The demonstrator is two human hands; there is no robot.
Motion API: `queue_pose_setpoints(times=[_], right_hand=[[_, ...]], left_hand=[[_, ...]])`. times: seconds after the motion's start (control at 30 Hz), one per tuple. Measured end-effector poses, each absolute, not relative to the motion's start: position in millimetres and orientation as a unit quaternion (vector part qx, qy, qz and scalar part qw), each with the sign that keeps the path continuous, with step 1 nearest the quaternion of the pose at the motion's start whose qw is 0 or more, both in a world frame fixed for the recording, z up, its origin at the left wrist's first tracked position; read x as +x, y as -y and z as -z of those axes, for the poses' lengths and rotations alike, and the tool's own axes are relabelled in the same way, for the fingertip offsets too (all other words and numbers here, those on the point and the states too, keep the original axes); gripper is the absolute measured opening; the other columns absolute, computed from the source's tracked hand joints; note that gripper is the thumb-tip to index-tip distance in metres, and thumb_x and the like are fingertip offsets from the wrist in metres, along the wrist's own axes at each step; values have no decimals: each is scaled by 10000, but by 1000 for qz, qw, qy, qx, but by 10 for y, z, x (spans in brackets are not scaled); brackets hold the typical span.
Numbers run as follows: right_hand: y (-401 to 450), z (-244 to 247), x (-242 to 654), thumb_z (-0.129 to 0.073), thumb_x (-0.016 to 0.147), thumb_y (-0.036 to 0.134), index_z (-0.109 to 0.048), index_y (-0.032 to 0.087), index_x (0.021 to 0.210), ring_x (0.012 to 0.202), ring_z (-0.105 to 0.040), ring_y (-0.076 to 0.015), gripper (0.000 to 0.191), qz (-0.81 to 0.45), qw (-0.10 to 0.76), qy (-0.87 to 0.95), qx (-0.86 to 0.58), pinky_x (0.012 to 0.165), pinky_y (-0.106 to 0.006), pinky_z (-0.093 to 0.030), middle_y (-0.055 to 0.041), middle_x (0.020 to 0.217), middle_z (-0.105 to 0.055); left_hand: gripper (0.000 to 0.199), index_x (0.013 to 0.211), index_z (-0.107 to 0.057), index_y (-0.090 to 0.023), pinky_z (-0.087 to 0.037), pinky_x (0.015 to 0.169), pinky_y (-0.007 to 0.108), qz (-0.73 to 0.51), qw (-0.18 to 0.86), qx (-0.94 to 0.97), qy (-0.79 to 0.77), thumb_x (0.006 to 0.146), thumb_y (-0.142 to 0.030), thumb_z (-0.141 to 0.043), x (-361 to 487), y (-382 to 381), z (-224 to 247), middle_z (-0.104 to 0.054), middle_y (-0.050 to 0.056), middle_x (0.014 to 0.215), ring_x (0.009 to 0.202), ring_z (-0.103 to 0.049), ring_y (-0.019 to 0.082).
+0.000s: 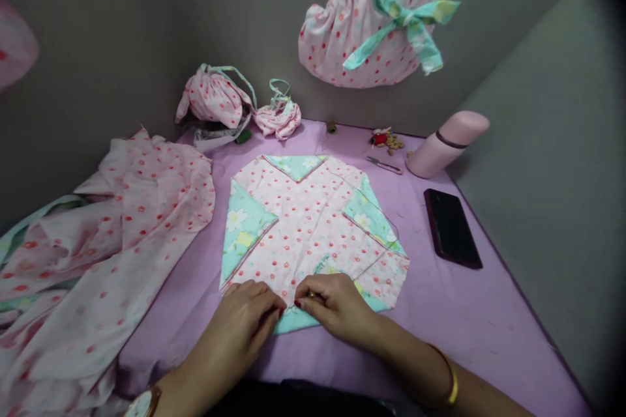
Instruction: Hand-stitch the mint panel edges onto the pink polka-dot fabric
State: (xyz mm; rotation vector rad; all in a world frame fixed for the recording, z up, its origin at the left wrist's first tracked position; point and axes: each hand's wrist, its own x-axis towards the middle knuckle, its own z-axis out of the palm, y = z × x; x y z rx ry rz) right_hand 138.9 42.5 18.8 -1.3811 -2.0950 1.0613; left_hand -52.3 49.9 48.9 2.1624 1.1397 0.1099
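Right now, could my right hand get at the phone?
Probably yes: the phone lies to the right on the purple cloth, and nothing seems to stand between it and your right hand, though that hand would first have to leave the fabric.

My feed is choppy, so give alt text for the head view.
Left hand and right hand pinch the near side of a pink dotted cloth with turquoise floral patches on a purple-covered table. Loose dotted fabric is at left, a phone and pink bottle at right; a bowed pouch hangs above.
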Motion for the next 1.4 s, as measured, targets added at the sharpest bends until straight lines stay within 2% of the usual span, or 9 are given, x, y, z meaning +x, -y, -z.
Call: queue_pose_setpoints(times=[0.27, 0.4, 0.5, 0.63, 0.87, 1.03, 1.2, 1.4], right_hand=[[-436, -147, 1398, -546, 803, 192, -605, 194, 742, 544, -502, -92, 85, -384, 218, 749, -493, 529, -180, -341, 46, 597, -565], [-420, -128, 1422, -482, 846, 215, -550, 187, 867, 514, -477, -96, 76, -372, 226, 751, -497, 513, -186, -345, 47, 585, -529], [-396, -134, 1434, -402, 877, 193, -500, 184, 891, 566, -498, -104, 99, -355, 226, 763, -490, 553, -194, -363, 26, 649, -547], [-354, -121, 1434, -396, 874, 179, -480, 181, 914, 639, -537, -123, 93, -329, 205, 789, -477, 589, -210, -374, -3, 724, -585], [-337, -78, 1418, -372, 887, 207, -547, 196, 798, 675, -549, -152, 196, -274, 149, 836, -451, 607, -243, -364, -25, 726, -604], [-336, -98, 1412, -367, 867, 170, -539, 183, 797, 632, -522, -154, 186, -241, 126, 857, -437, 566, -254, -336, -29, 695, -588], [-338, -95, 1419, -384, 843, 154, -511, 188, 722, 589, -491, -146, 178, -220, 118, 870, -424, 526, -263, -294, -16, 652, -564], [-352, -109, 1429, -392, 835, 153, -506, 191, 724, 579, -481, -143, 163, -209, 113, 876, -419, 506, -268, -264, -9, 641, -557]], left_hand=[[88, 785, -582, -209, -391, 724, 345, -40, 361, 825, -434, 814, -222, -500, -498, -525, -496, -632, 20, 802, 797, -552, 200], [126, 772, -582, -207, -387, 726, 353, -40, 351, 826, -439, 823, -203, -467, -477, -526, -497, -629, 25, 782, 789, -552, 203], [155, 782, -584, -207, -378, 737, 367, -42, 350, 821, -450, 834, -199, -439, -466, -528, -491, -634, 28, 788, 793, -554, 208], [163, 788, -580, -212, -375, 738, 376, -44, 348, 817, -457, 833, -187, -426, -466, -519, -448, -638, 23, 789, 787, -561, 210], [130, 890, -552, -228, -390, 705, 353, -98, 349, 804, -470, 801, -178, -472, -493, -486, -348, -632, 2, 755, 737, -572, 193], [178, 841, -599, -248, -368, 710, 364, -72, 348, 822, -445, 820, -159, -447, -493, -510, -349, -643, 3, 795, 784, -570, 197], [159, 853, -600, -245, -352, 726, 384, -73, 349, 818, -450, 822, -170, -463, -498, -522, -358, -649, 1, 794, 789, -575, 198], [166, 884, -604, -243, -350, 710, 376, -81, 344, 820, -450, 820, -175, -466, -506, -525, -335, -650, 6, 785, 788, -577, 202]])
